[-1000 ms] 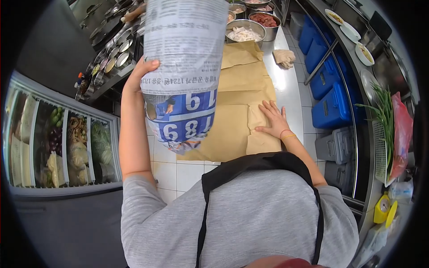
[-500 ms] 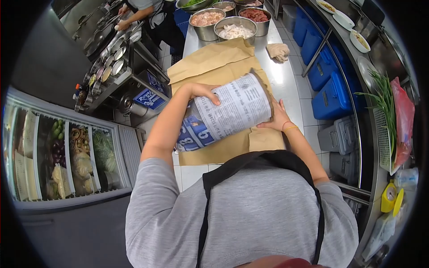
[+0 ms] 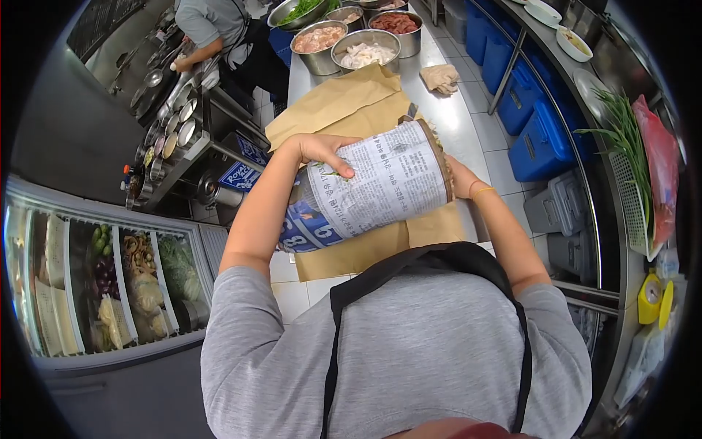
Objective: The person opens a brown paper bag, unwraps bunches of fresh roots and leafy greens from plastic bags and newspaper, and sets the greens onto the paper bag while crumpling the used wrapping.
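A thick roll wrapped in newspaper [image 3: 387, 175] lies tilted across my front, above brown paper. Its lower left part shows blue print with large white digits. At its right end a rough, yellowish-brown edge pokes out; I cannot make out what is inside. My left hand [image 3: 322, 152] is closed over the roll's upper left side, thumb lying on the newsprint. Against the right end is my right hand [image 3: 461, 179], with a band at the wrist; most of its fingers are hidden behind the roll. Underneath, a brown paper sheet [image 3: 351, 261] covers the near part of the steel table [image 3: 468, 128].
Steel bowls of meat [image 3: 319, 41] and greens stand at the table's far end, near a folded cloth [image 3: 439, 78]. A co-worker [image 3: 212, 33] works at the stove on the left. A glass-topped fridge [image 3: 110, 285] is at left; blue bins [image 3: 541, 143] and a shelf line the right.
The roll has turned a little, its right end now showing more of the rough edge. My right hand has slipped further behind that end. My left hand keeps its hold; the view has shifted slightly.
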Demonstrator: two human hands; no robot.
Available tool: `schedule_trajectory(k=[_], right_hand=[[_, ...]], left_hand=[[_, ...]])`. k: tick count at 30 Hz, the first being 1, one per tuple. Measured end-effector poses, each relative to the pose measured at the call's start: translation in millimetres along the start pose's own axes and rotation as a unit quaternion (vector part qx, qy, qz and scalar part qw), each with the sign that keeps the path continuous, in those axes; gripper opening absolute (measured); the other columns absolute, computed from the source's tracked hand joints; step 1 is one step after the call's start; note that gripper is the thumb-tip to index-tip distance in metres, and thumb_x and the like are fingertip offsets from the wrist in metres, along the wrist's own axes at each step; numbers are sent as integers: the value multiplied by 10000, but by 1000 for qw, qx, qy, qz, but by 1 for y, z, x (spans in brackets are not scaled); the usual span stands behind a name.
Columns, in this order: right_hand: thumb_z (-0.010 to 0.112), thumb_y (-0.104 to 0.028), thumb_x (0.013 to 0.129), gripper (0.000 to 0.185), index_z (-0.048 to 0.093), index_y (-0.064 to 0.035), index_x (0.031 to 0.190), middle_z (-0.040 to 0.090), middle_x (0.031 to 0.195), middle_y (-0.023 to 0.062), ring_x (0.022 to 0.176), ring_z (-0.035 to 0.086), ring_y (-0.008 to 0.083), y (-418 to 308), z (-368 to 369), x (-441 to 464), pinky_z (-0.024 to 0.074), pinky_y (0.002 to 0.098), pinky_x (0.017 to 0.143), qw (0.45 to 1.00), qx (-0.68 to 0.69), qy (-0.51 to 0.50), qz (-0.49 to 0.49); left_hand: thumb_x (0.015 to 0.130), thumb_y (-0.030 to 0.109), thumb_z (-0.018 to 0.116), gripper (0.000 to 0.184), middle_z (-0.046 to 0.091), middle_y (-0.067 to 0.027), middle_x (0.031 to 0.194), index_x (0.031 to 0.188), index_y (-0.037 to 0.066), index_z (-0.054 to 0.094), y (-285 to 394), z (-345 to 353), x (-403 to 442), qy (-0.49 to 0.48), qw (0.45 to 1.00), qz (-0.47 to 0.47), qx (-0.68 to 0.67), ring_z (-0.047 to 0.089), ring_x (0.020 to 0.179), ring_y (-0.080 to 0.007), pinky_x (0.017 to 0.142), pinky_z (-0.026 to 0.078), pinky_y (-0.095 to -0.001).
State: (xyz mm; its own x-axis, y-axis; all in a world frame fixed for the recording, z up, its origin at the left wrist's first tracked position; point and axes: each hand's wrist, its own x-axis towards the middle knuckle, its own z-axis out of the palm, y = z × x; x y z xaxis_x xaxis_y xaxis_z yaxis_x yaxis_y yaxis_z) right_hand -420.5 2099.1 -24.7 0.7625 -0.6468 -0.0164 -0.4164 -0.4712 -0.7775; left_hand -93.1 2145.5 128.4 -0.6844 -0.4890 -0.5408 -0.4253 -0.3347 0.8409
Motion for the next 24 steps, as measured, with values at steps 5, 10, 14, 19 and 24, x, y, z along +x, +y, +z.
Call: schedule_trajectory(k=[5,10,14,19,24], right_hand=[[688,-68,683,758,318,-99,1343,504,1193,182,1135,462,330,26,8,5,359,335,983,998,64,-14,27],[648,35,700,732,324,-92,1344,487,1255,146,1166,457,234,-5,-12,2,376,322,976,990,88,-57,92],[645,73,692,746,329,-95,1347,453,1298,125,1177,446,204,-20,-10,-3,390,310,966,963,242,-34,114],[609,-18,782,642,326,-97,1353,465,1265,110,1146,466,216,-3,-18,-23,400,332,958,979,153,128,43],[588,-264,858,621,285,-112,1379,468,1243,116,1140,458,211,-45,-29,-62,393,354,940,878,430,51,205]], left_hand=[[651,281,795,959,451,-121,1308,1390,5,249,-3,-2,28,-37,994,-61,83,416,1203,-204,1002,318,-309],[683,381,763,969,384,-177,1352,1409,49,212,-10,-16,29,96,991,-70,61,369,1250,-268,1029,305,-358],[693,452,737,968,362,-203,1364,1426,130,193,-8,-2,-23,253,936,-56,236,342,1271,-343,1026,309,-434],[638,447,776,1051,306,-170,1408,1434,139,162,-66,32,-105,435,888,-8,148,300,1298,-324,1025,306,-448],[651,397,785,1077,324,-195,1391,1435,79,118,-137,114,-121,515,856,14,-26,326,1284,-324,1040,288,-402]])
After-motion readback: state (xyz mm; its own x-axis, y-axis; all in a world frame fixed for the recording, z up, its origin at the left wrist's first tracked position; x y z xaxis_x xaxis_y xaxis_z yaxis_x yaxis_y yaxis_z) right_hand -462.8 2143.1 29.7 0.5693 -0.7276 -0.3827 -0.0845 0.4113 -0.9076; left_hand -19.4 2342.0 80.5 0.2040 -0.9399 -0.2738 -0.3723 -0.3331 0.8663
